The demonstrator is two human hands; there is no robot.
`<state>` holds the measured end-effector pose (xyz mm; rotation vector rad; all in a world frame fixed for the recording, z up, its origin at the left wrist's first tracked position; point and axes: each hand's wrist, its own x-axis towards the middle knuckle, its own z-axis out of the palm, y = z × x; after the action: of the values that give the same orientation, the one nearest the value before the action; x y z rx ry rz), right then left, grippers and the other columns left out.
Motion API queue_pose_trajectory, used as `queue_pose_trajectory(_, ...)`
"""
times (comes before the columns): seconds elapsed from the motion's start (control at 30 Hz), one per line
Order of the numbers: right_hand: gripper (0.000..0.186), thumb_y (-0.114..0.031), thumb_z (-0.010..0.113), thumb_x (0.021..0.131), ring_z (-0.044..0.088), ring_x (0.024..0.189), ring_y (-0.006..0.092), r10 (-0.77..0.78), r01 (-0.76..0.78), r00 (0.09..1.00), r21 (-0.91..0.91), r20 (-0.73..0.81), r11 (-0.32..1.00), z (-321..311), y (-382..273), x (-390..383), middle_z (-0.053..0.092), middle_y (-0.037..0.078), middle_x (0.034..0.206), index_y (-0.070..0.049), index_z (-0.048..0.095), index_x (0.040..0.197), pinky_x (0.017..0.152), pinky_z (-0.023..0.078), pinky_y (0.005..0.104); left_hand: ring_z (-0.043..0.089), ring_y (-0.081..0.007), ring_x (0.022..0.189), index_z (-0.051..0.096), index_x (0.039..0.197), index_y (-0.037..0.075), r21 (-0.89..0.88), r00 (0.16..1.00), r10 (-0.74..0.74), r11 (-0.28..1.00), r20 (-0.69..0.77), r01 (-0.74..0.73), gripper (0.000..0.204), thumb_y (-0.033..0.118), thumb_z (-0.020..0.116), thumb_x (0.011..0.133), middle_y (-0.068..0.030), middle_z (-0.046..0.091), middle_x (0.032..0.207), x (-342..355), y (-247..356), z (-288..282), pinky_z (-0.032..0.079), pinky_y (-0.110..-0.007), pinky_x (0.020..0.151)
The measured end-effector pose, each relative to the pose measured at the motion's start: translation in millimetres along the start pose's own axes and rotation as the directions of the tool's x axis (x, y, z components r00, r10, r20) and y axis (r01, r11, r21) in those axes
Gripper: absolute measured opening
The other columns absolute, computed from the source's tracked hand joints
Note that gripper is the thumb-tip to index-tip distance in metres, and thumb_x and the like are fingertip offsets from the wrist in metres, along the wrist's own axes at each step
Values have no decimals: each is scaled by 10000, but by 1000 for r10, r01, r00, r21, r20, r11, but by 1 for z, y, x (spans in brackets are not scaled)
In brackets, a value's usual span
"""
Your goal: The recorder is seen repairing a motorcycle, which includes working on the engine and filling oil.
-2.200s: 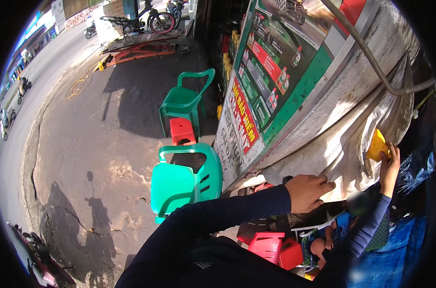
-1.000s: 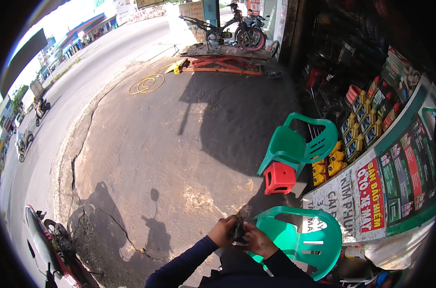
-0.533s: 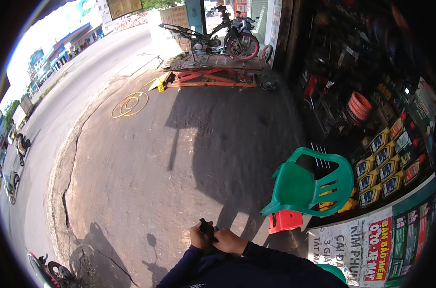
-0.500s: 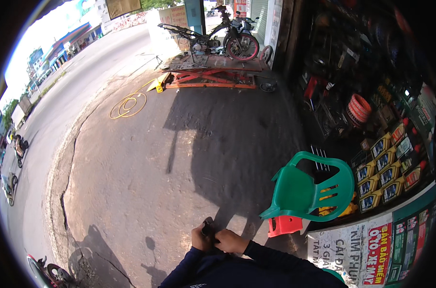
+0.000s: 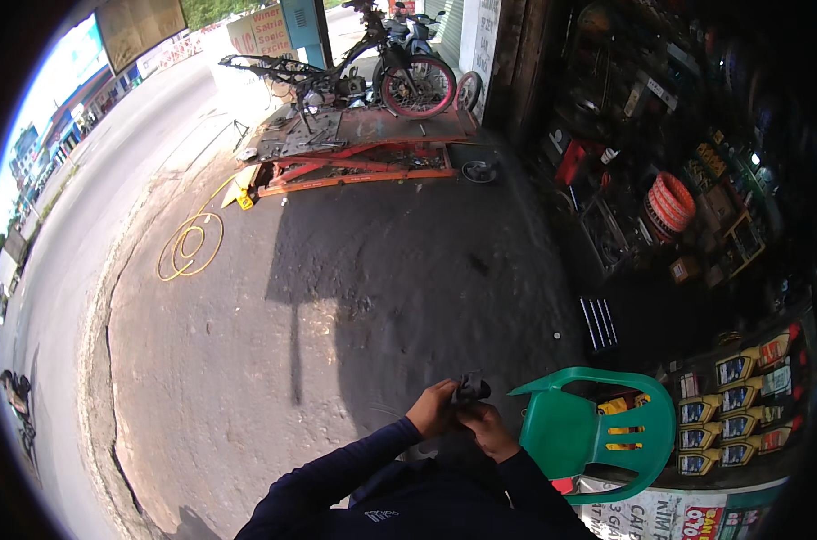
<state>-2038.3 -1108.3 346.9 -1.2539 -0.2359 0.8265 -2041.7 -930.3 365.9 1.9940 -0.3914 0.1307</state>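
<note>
Both my hands are close together in front of my body, around a small black part (image 5: 470, 389) whose kind I cannot make out. My left hand (image 5: 432, 409) has its fingers closed on the part from the left. From the right, my right hand (image 5: 487, 430) grips its lower side, with the fingertips partly hidden. The part's dark top sticks out above the fingers.
A green plastic chair (image 5: 561, 436) stands just right of my hands. Ahead is an orange scissor lift (image 5: 354, 178) bearing a stripped motorcycle frame (image 5: 341, 81). A coiled yellow hose (image 5: 190, 261) lies left; oil bottles (image 5: 737, 396) line the right side.
The lift, hose and chair have shifted in view, with the lift nearer and the chair lower. My hands have risen away from my body and to the right, still holding the black part.
</note>
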Motion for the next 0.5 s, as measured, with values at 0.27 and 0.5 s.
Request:
queue_pose_trajectory(0.27, 302, -271, 552, 931, 628, 888, 178, 111, 71, 978, 778, -179, 624, -138, -115, 216, 632, 75, 1022, -59, 588, 1143, 765, 525, 343, 603, -298, 946, 572, 1025, -23, -577, 862, -503, 724, -68, 377, 334, 298, 550, 941, -175, 541, 1119, 279, -106, -11, 496, -379, 757)
queue_pose_trajectory(0.5, 230, -250, 599, 904, 595, 824, 122, 1, 142, 969, 558, -248, 818, -272, -233, 384, 604, 25, 935, -51, 599, 1020, 727, 475, 281, 599, -261, 1016, 603, 1039, -59, -400, 934, -286, 846, 216, 351, 240, 80, 616, 844, -184, 592, 1106, 474, -188, -49, 474, -366, 871)
